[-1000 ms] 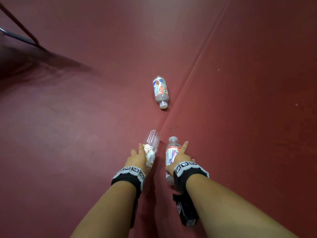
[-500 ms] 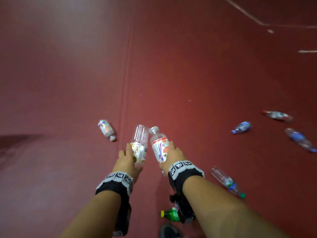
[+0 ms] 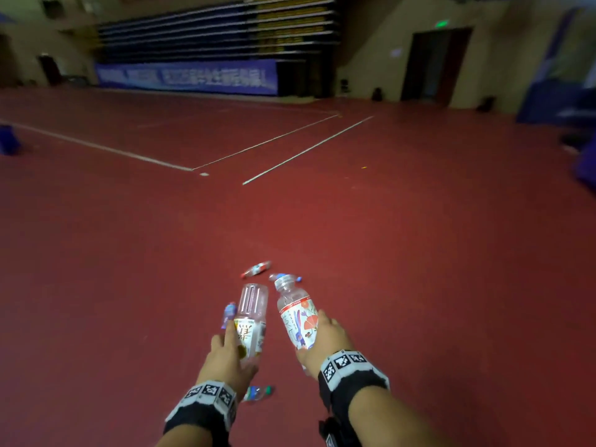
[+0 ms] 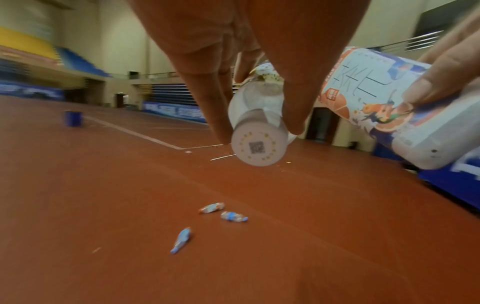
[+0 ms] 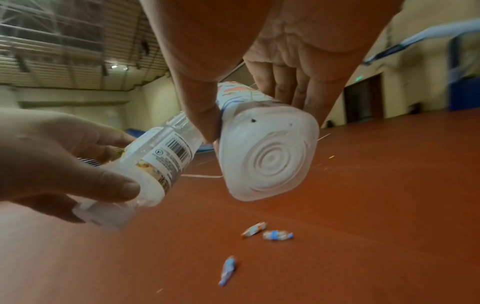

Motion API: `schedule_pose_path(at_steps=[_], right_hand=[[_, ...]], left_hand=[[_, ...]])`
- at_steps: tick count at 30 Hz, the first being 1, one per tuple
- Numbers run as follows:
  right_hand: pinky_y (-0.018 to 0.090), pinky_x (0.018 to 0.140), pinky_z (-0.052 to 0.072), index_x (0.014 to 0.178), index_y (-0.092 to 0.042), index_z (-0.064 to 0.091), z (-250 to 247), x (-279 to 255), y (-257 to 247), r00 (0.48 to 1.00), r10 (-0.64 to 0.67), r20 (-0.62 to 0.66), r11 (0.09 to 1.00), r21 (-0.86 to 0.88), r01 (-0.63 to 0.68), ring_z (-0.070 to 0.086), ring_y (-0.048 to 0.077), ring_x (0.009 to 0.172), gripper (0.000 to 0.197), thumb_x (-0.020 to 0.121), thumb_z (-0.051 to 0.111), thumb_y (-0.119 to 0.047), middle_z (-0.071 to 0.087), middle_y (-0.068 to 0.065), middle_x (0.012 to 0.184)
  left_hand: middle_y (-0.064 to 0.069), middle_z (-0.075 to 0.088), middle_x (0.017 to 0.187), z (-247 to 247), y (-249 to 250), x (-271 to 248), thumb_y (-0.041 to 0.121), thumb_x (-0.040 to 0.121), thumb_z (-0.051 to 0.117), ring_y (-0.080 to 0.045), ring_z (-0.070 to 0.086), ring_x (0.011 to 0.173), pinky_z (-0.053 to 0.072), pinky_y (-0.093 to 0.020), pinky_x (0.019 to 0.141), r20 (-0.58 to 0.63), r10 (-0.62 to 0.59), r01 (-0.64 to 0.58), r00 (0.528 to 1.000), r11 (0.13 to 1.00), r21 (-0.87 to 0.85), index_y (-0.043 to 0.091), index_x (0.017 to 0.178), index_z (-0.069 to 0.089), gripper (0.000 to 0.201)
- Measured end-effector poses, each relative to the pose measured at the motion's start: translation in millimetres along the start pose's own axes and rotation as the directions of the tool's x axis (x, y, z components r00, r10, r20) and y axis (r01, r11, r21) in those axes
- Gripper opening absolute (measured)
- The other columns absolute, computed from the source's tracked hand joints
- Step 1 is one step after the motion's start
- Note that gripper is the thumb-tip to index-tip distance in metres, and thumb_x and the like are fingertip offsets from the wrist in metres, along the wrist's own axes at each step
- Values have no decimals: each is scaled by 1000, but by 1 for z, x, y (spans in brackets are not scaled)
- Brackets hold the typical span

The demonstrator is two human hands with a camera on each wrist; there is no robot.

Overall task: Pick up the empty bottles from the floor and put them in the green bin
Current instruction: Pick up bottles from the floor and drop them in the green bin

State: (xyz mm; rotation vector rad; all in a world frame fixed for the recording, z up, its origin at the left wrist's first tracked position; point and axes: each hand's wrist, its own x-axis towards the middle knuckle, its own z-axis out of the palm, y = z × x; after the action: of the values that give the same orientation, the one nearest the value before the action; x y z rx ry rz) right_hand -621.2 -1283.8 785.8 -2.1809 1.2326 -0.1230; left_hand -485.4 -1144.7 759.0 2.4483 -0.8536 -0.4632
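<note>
You have one empty bottle in each hand: the ribbed clear bottle [image 3: 251, 317] in your left hand [image 3: 227, 353], its cap end toward your wrist, and the flower-label bottle [image 3: 298, 314] in your right hand [image 3: 325, 338], neck pointing away. Both are likely feather-light thin plastic that dents under a squeeze and slips when smooth, so grip mid-body over the label, as your curled fingers do now. Four more bottles lie on the red floor [image 3: 419, 253]: a red-label bottle [image 3: 256, 269] and a blue-label bottle [image 3: 287, 277] just beyond, another left of your left hand, one beneath your wrists. Half a second ago you looked at bare floor; now the view has lifted to the far bleachers [image 3: 213, 37], and no green bin shows
</note>
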Motion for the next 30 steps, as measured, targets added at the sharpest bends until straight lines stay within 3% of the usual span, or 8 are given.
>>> schedule_pose_path(at_steps=[4, 8, 12, 17, 23, 28, 30], right_hand=[[33, 95, 49, 145, -15, 30, -143, -38, 108, 965, 173, -199, 985, 51, -166, 52, 24, 115, 81, 78, 74, -29, 51, 6, 125], [33, 92, 48, 138, -14, 37, -269, -114, 238, 847, 373, -379, 927, 111, -358, 55, 27, 113, 74, 77, 76, -30, 53, 8, 123], [32, 90, 46, 134, -13, 40, -370, -219, 377, 665, 543, -512, 826, 185, -532, 55, 28, 112, 73, 74, 78, -31, 53, 8, 123], [33, 93, 44, 137, -12, 38, -459, -369, 528, 434, 685, -585, 672, 277, -687, 55, 30, 115, 75, 76, 76, -32, 51, 10, 126], [35, 91, 50, 133, -15, 41, -502, -526, 647, 117, 807, -579, 454, 481, -750, 57, 27, 110, 71, 75, 78, -33, 54, 8, 121], [34, 85, 50, 131, -15, 41, -503, -637, 707, -134, 839, -527, 284, 634, -719, 58, 26, 107, 70, 75, 78, -35, 55, 8, 119], [33, 84, 51, 131, -14, 43, -497, -680, 719, -250, 830, -499, 213, 698, -684, 59, 26, 105, 69, 75, 78, -35, 56, 8, 118]], left_hand=[[-9, 37, 134, 36, 176, -11, 41, 84, 67, -26, 56, 112, 45, -33, 87, 63, 270, -274, 961, 960, 57, 21, 153, 11, 91], [-10, 40, 126, 108, 355, -65, 38, 85, 69, -32, 58, 103, 50, -37, 85, 165, 532, -543, 831, 839, 33, 20, 152, 13, 89], [-10, 40, 124, 199, 516, -177, 37, 84, 70, -32, 58, 100, 49, -38, 83, 262, 739, -755, 621, 654, -54, 21, 152, 11, 91], [-9, 37, 128, 309, 660, -343, 37, 81, 73, -34, 56, 107, 48, -40, 91, 353, 855, -867, 379, 462, -188, 22, 154, 9, 98], [-9, 35, 132, 398, 768, -525, 33, 79, 76, -32, 56, 111, 46, -37, 94, 421, 905, -913, 60, 220, -343, 21, 155, 10, 101], [-7, 35, 132, 454, 819, -663, 32, 80, 76, -28, 54, 112, 48, -37, 95, 454, 863, -894, -220, 7, -448, 21, 155, 7, 102], [-6, 37, 128, 472, 830, -714, 30, 80, 76, -28, 56, 108, 50, -37, 92, 453, 824, -861, -342, -82, -501, 22, 153, 13, 97]])
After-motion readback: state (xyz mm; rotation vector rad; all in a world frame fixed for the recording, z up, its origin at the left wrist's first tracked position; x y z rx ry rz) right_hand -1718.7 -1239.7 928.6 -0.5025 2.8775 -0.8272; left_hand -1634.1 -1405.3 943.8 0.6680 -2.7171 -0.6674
